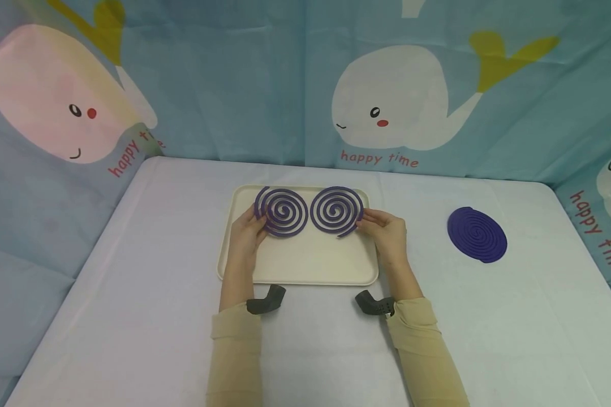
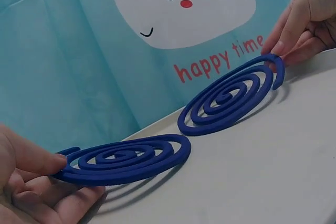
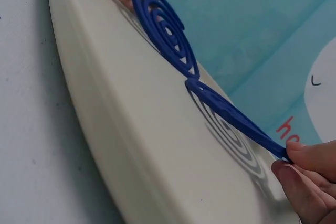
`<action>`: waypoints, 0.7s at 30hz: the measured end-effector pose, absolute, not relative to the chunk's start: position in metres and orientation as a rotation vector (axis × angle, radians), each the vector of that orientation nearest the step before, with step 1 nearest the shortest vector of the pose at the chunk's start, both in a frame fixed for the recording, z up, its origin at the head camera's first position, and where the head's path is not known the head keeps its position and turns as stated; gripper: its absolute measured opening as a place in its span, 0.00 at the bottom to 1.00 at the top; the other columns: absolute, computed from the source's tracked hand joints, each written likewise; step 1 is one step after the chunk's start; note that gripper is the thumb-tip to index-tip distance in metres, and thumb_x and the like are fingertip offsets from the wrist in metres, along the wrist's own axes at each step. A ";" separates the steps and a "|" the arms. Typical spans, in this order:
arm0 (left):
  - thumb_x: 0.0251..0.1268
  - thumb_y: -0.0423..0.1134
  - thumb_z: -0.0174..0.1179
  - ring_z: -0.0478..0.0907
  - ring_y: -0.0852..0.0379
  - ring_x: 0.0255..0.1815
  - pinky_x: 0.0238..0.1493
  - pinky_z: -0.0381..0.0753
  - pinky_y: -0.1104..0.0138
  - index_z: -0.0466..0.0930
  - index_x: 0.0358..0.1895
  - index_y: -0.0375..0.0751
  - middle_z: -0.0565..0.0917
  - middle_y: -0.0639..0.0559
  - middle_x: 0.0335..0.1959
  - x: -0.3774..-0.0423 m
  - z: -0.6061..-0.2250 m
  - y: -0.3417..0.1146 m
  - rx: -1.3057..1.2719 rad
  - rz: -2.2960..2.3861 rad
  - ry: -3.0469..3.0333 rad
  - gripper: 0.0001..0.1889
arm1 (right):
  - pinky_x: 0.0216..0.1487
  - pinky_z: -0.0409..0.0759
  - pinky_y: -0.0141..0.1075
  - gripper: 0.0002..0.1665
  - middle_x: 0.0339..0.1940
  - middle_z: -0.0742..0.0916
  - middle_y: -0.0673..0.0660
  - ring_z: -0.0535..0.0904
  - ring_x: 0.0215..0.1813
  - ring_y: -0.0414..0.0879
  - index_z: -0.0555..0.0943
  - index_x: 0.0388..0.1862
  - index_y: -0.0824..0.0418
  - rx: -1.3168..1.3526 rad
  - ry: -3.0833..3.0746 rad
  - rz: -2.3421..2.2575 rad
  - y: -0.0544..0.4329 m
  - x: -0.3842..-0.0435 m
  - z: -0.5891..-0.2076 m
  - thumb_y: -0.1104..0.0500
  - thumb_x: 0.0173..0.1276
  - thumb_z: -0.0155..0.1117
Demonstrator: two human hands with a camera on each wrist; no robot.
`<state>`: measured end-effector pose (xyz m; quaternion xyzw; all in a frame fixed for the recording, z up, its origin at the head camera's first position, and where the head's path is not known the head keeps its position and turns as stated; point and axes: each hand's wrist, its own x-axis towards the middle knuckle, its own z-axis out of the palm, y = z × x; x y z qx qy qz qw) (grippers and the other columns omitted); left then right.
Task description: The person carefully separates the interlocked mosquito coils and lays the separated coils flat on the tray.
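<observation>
My left hand (image 1: pixel 245 234) pinches a purple-blue mosquito coil (image 1: pixel 283 211) by its outer edge, over the back left of a cream tray (image 1: pixel 305 265). Opposite it, my right hand (image 1: pixel 388 233) pinches another single mosquito coil (image 1: pixel 336 210) at its right edge. Both coils are open spirals with gaps between the turns, and they lie side by side, their inner edges close together. In the left wrist view the left coil (image 2: pixel 126 158) is tilted low above the tray and casts a shadow. From the right wrist, the right coil (image 3: pixel 236 116) appears nearly edge-on, its spiral shadow below.
To the right of the tray, a tightly wound purple coil disc (image 1: pixel 477 234) lies on the white tablecloth (image 1: pixel 489 316). Behind the table hangs a blue curtain (image 1: pixel 234 85) printed with whales. A dark wrist device (image 1: pixel 267 301) sticks out at each cuff.
</observation>
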<state>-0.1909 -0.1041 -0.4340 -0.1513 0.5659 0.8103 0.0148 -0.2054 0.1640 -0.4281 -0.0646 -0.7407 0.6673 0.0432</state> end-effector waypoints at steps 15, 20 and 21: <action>0.70 0.28 0.46 0.57 0.58 0.71 0.61 0.65 0.77 0.52 0.72 0.35 0.55 0.46 0.73 -0.190 -0.436 -0.109 -0.436 2.477 2.024 0.28 | 0.40 0.82 0.28 0.19 0.43 0.85 0.70 0.85 0.44 0.53 0.80 0.47 0.75 -0.163 -2.259 1.924 0.166 -0.207 -0.430 0.76 0.54 0.67; 0.69 0.30 0.50 0.59 0.59 0.70 0.64 0.62 0.76 0.59 0.70 0.39 0.61 0.48 0.71 -0.189 -0.434 -0.111 -0.515 2.403 2.184 0.27 | 0.39 0.82 0.27 0.17 0.43 0.85 0.68 0.85 0.38 0.41 0.81 0.45 0.74 -0.176 -2.262 1.878 0.167 -0.207 -0.429 0.75 0.54 0.68; 0.68 0.30 0.51 0.60 0.59 0.70 0.64 0.62 0.76 0.60 0.70 0.39 0.63 0.49 0.70 -0.189 -0.434 -0.111 -0.532 2.405 2.197 0.27 | 0.40 0.82 0.27 0.17 0.43 0.85 0.69 0.85 0.37 0.38 0.81 0.45 0.74 -0.173 -2.262 1.871 0.167 -0.207 -0.429 0.74 0.54 0.68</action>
